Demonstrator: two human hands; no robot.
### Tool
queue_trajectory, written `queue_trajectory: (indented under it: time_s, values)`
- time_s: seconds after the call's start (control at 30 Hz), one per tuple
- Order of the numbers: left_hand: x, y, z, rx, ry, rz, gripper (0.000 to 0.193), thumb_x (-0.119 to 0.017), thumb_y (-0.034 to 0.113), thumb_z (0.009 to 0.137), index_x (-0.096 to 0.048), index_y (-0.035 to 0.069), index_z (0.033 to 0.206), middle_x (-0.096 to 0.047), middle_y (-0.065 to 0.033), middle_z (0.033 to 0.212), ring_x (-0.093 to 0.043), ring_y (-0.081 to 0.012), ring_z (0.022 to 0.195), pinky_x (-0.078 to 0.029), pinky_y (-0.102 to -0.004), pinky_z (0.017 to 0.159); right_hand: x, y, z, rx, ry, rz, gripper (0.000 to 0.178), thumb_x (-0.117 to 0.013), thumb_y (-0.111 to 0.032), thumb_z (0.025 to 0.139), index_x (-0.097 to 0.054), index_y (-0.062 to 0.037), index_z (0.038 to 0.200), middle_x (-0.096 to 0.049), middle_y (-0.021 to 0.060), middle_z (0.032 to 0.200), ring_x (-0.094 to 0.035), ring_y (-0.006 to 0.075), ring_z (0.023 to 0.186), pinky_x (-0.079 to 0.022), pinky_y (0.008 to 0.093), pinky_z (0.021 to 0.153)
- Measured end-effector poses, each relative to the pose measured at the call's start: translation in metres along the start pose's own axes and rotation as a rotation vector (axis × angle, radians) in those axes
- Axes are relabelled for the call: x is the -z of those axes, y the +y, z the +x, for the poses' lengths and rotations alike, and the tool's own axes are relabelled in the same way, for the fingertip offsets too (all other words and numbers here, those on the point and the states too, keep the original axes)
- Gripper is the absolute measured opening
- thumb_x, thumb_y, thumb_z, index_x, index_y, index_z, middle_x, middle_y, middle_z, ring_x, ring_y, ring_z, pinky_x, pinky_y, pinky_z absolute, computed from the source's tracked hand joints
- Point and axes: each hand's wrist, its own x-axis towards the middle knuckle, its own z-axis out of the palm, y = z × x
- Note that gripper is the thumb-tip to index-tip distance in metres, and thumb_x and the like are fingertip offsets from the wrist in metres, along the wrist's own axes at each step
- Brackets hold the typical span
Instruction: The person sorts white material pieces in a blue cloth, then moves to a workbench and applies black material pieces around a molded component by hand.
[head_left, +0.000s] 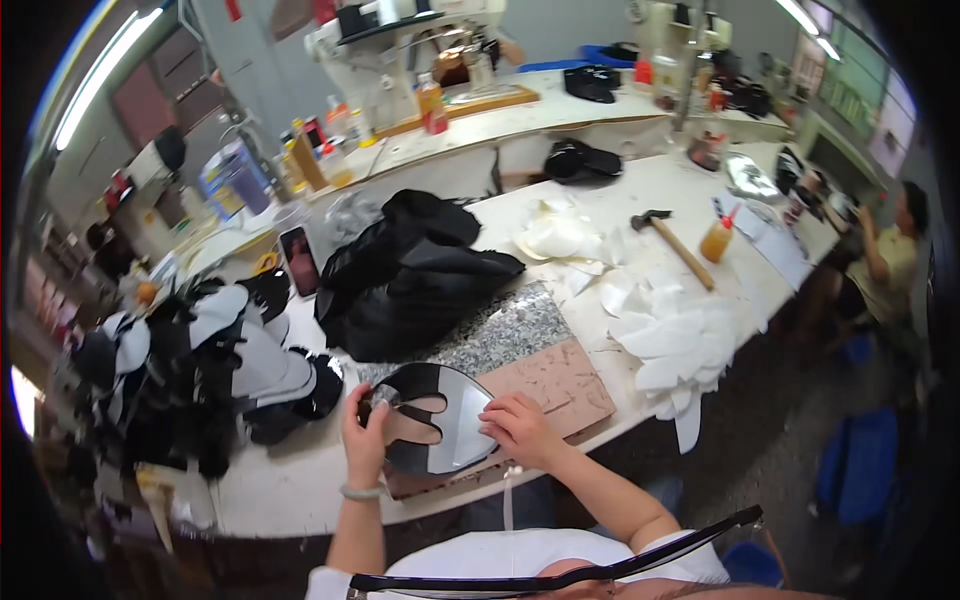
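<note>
While gripped: shoe upper (pixel 432 418) near table edge (pixel 420 505).

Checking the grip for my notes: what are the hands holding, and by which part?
Both hold one curved black-and-grey shoe piece: left hand at its left edge, right hand on its right edge.

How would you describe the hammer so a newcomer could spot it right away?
Start at the long white worktable and look to its far right part, beyond the heap of white cut pieces. The wooden-handled hammer with a dark metal head lies flat there, beside an orange squeeze bottle; it is the only long-handled tool nearby.
</note>
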Motion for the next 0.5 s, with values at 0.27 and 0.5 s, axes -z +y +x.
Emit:
queue_trajectory:
  time_s: [0.27, 0.5]
  values:
    - [-0.008, -0.031, 0.014, -0.009, -0.081, -0.314, 0.034, -0.062, 0.015, 0.088, -0.056, -0.001, 0.116, -0.052, -0.0084, 0.118, -0.050, -0.0172, 0.108, -0.038, -0.0279, 0.094, -0.019, 0.000, -0.004, -0.125, 0.110, -0.111, 0.014, -0.066, -0.012, 0.081, -0.061, -0.0008, 0.088, -0.059, 0.0123, 0.096, -0.054, 0.0294, 0.091, -0.046, 0.0365, 0.078]
    - [0.005, -0.039, 0.013, 0.177, -0.068, -0.502, 0.030, -0.055, 0.027, 0.094, -0.060, 0.003, 0.112, -0.063, -0.0029, 0.105, -0.062, -0.0112, 0.082, -0.048, -0.0214, 0.060, -0.022, -0.001, -0.008, -0.139, 0.234, -0.091, 0.014, -0.065, -0.009, 0.081, -0.059, 0.0009, 0.089, -0.059, 0.0134, 0.094, -0.054, 0.0299, 0.090, -0.046, 0.0366, 0.076]
